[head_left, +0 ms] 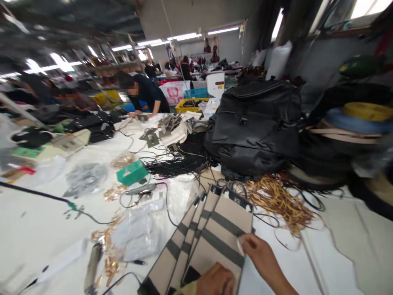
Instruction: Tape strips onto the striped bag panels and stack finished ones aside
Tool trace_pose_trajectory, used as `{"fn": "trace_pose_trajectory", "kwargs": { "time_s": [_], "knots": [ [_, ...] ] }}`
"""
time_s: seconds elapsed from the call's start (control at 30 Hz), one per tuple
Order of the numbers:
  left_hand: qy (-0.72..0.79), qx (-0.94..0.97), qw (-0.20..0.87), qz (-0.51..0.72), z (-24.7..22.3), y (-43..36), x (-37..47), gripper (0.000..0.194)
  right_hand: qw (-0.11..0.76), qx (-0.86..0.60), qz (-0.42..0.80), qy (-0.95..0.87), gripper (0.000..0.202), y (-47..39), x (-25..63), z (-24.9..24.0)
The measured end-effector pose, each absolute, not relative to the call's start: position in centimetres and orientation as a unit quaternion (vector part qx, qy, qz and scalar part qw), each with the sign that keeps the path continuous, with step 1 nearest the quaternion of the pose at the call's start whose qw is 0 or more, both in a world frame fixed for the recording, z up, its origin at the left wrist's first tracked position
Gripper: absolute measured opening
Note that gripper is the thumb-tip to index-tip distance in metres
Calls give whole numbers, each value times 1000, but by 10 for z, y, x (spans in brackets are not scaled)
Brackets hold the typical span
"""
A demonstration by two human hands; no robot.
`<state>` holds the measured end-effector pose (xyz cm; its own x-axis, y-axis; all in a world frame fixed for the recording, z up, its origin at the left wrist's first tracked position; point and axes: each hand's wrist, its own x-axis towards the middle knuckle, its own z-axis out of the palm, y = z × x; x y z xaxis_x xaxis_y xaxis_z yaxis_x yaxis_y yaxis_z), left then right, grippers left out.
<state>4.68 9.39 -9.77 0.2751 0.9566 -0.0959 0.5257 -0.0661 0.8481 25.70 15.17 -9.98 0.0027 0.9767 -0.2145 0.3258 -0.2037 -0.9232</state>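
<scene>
A fanned stack of beige panels with dark stripes (211, 223) lies in front of me, dark at both ends. My left hand (216, 279) rests over the near end of the top panel, its fingers curled; anything inside them is hidden. At the panel's right edge, my right hand (256, 248) pinches a small whitish piece (240, 246), too blurred to name. Another whitish bit (248, 208) shows near the far right corner of the top panel.
Left of the panels are gold metal pieces (111, 264), a clear plastic bag (138, 233), a green box (132, 173) and thin cables. Tan cords (281, 200) and a black leather bag (254, 127) stand beyond. A co-worker (147, 94) leans over the table's far side.
</scene>
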Motion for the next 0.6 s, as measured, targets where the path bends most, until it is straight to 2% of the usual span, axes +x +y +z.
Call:
{"fn": "trace_pose_trajectory", "kwargs": {
  "time_s": [0.17,0.37,0.6],
  "knots": [
    [598,562,476,315,-89,95,37,30,411,-658,449,-443,41,213,282,-96],
    [588,535,521,311,-96,103,28,23,405,-658,412,-483,35,278,279,-119],
    [592,513,523,335,-112,102,33,25,391,-678,356,-510,23,292,269,-133]
  ]
}}
